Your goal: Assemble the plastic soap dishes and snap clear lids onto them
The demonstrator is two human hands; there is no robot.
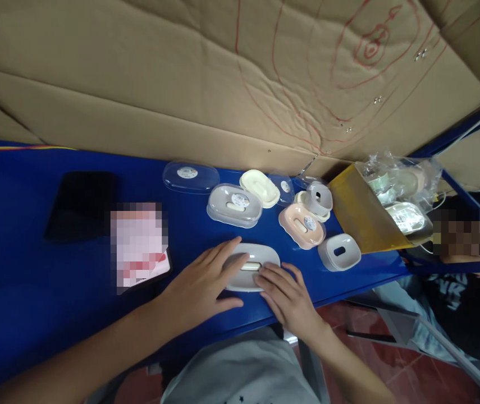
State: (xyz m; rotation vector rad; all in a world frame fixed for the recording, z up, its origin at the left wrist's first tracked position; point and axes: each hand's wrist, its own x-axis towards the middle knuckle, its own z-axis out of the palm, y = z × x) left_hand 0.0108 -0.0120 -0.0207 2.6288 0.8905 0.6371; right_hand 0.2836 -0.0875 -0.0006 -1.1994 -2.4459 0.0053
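Observation:
A light grey oval soap dish (243, 285) lies on the blue table in front of me, with a pale cream strip (250, 266) in the slot at its middle. My left hand (206, 278) reaches over the dish's left end, fingers stretched and spread, fingertips at its surface. Closed around the right end is my right hand (286, 292), its fingers bent together over the rim and fingertips beside the strip. The hands partly hide both ends of the dish. Just behind it sits a grey soap dish under a clear lid (234, 206), bearing a round label.
Behind and right are a clear lid (191, 177), a cream dish (260, 188), a pink lidded dish (302, 225) and grey cups with slots (339, 252). A cardboard box (349, 210) holds wrapped pieces. Phones (80, 205) lie left; another person (467, 314) sits right.

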